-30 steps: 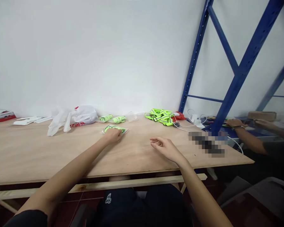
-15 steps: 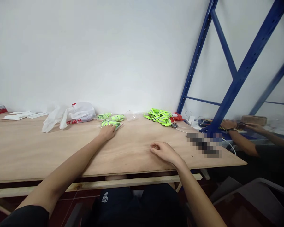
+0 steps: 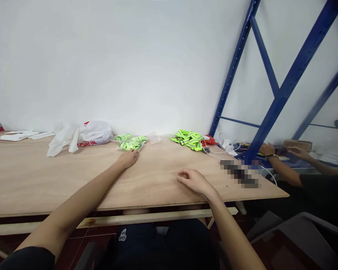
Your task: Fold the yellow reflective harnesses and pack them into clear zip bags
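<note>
My left hand (image 3: 129,159) reaches forward over the wooden table, its fingers closed on the near edge of a clear plastic packet holding a folded yellow-green reflective vest (image 3: 127,145). The fingertips are partly hidden by the hand's back. Two similar bagged vests lie just behind, one at the left (image 3: 122,137) and one at the right (image 3: 139,139). My right hand (image 3: 193,180) rests on the table nearer to me. Its fingers are loosely curled, thumb apart, and nothing shows in it. Farther back, an unpacked reflective vest (image 3: 188,140) lies in a heap.
A white plastic bag (image 3: 95,132) with red print stands left of the packets. Crumpled clear wrapping (image 3: 156,138) lies by the wall. A white cable (image 3: 214,155), a pixelated dark object (image 3: 239,174) and a blue rack post (image 3: 266,122) are on the right. Beyond, a co-worker's hands (image 3: 267,149) are busy.
The near packet has shifted slightly away from me toward the other two, and my left fingers now sit lower on its near edge. My right hand stays put. The view has turned slightly right.
</note>
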Tool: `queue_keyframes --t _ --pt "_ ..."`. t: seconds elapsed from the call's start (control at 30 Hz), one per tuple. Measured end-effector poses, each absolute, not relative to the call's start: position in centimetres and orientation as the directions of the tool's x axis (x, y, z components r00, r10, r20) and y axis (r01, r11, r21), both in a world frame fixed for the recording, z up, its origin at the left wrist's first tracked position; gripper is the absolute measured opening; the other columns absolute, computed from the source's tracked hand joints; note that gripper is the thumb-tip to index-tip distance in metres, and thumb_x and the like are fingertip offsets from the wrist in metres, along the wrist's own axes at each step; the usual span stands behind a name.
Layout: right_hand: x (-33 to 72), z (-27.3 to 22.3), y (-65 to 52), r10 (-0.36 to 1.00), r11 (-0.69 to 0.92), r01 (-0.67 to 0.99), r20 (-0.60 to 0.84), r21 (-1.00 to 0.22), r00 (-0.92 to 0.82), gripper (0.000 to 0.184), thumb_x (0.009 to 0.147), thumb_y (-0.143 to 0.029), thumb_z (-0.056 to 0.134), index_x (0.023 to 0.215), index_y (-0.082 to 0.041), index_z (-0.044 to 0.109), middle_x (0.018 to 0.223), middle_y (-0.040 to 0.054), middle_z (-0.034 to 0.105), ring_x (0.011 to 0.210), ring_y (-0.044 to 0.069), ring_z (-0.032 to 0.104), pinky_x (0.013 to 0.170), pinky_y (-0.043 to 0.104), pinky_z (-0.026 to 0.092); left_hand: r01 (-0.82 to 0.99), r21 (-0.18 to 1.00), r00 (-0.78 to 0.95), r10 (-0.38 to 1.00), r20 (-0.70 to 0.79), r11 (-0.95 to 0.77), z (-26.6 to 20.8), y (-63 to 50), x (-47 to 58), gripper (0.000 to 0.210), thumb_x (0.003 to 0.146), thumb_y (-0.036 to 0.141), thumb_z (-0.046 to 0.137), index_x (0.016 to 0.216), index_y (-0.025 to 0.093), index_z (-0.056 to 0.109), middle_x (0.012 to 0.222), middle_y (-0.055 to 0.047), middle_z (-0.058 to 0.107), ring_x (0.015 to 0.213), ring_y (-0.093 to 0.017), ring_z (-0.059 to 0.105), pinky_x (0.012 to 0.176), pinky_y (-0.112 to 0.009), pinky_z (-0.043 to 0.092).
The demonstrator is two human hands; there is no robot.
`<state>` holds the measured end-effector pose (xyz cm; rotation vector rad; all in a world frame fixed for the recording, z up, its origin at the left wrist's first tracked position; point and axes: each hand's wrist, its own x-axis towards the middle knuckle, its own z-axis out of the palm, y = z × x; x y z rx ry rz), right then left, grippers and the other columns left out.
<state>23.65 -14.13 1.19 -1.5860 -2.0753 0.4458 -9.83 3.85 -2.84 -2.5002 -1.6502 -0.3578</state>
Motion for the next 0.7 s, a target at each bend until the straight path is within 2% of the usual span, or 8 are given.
queue_keyframes --t 0.17,0.37,0.6,0.7 --pt "23.7 1.2 -14.1 0.965 0.261 0.804 0.174 -0.535 -0.198 0.022 0.086 -0.032 0.059 0.098 -0.018 0.072 0.104 0.0096 0.076 0.094 0.024 0.069 0.081 0.031 0.050 0.908 0.005 0.403 0.877 0.262 -0.419 -2.6 3.7 -9.9 0.040 0.102 0.037 0.027 0.115 0.019 0.060 0.115 -0.015 0.062 0.098 -0.028 0.064 0.083 -0.039 0.049" --pt "23.5 1.2 -14.1 0.966 0.254 0.827 0.169 -0.502 -0.194 0.024 0.087 -0.032 0.058 0.100 -0.017 0.072 0.107 0.0106 0.075 0.097 0.024 0.069 0.082 0.030 0.050 0.882 -0.037 0.460 0.840 0.288 -0.470 -2.1 3.1 -9.4 0.031 0.097 0.032 0.038 0.113 0.021 0.063 0.114 -0.012 0.064 0.104 -0.028 0.061 0.085 -0.037 0.048" --pt "23.1 1.4 -14.2 0.973 0.219 0.879 0.157 -0.423 -0.167 0.026 0.088 -0.034 0.058 0.105 -0.020 0.072 0.110 0.0097 0.075 0.099 0.025 0.069 0.084 0.031 0.048 0.819 -0.064 0.556 0.761 0.334 -0.570 -1.9 2.3 -8.7 0.034 0.098 0.036 0.037 0.094 0.018 0.066 0.098 -0.013 0.067 0.092 -0.027 0.063 0.079 -0.037 0.047" --pt "22.7 1.8 -13.6 0.975 0.213 0.917 0.136 -0.337 -0.176 0.026 0.088 -0.035 0.058 0.105 -0.020 0.072 0.109 0.0096 0.076 0.098 0.025 0.069 0.081 0.029 0.047 0.778 -0.067 0.604 0.713 0.356 -0.625 -2.0 2.1 -8.5 0.032 0.098 0.032 0.038 0.088 0.018 0.065 0.094 -0.012 0.067 0.089 -0.025 0.062 0.079 -0.035 0.046"
